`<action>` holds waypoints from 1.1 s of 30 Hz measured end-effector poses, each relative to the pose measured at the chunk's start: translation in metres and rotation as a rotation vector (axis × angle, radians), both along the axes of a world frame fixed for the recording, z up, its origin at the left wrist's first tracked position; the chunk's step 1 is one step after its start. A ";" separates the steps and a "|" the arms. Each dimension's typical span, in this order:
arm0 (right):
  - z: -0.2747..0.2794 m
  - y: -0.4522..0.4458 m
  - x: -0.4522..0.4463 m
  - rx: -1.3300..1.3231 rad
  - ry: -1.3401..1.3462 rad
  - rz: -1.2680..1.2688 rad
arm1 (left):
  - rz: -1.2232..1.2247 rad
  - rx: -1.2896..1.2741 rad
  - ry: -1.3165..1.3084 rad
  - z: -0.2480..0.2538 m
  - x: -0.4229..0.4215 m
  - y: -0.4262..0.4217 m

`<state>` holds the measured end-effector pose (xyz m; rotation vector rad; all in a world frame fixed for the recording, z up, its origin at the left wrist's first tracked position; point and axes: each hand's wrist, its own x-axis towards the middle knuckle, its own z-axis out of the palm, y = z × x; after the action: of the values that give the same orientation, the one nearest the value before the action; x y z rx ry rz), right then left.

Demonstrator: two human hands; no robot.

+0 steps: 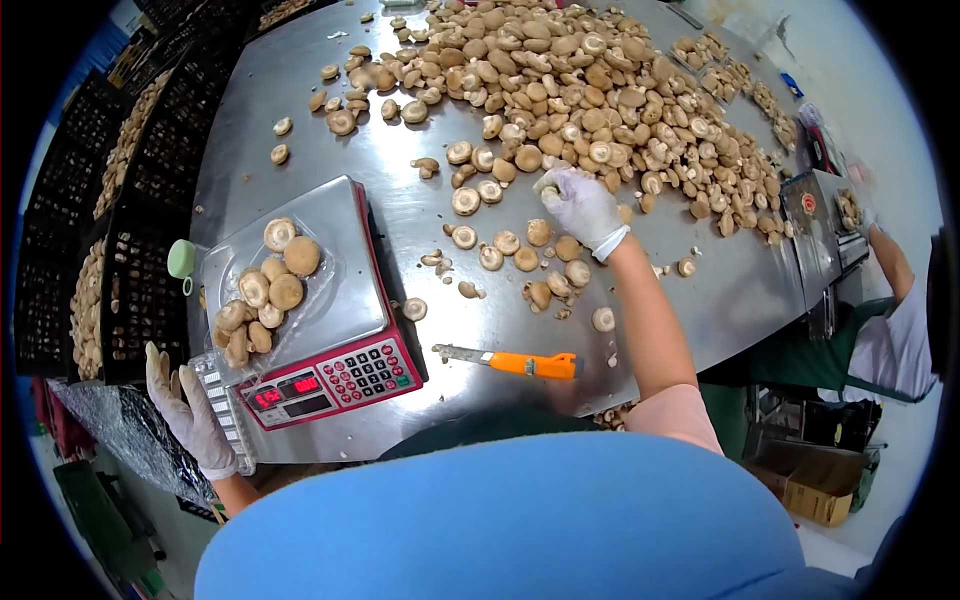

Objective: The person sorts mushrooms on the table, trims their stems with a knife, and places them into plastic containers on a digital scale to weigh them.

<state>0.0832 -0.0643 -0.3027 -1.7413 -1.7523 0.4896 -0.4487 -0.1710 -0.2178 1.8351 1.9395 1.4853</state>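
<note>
tan mushrooms (600,100), loosely heaped, others scattered, some on the scale (350,290)

Red digits on a scale, the rest too small to read

The clearest writing is on the red-framed weighing scale (345,290). On its front panel, the left display window (267,397) glows with red digits, blurred past certain reading. Just beside it, the right display window (305,384) shows red figures that look like a row of zeros. Right of these windows, the scale's keypad (367,372) carries key markings too small to make out. Well to the right of the scale, a metal machine (822,235) bears a round red emblem (809,203), its detail illegible.
</note>
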 end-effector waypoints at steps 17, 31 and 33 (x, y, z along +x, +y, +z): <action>0.017 -0.036 -0.061 -0.470 1.105 0.449 | -0.110 -0.073 0.148 -0.035 -0.024 -0.016; 0.096 0.012 -0.262 -0.099 0.437 0.978 | 0.097 -0.005 -0.205 -0.026 -0.081 -0.070; 0.102 0.021 -0.279 -0.122 0.397 1.018 | 0.021 -0.032 -0.307 -0.040 -0.081 -0.064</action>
<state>-0.1956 -0.0431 -0.2003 -0.6054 -2.2074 1.2702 -0.5299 -0.2354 -0.2574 1.4738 1.8275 1.6194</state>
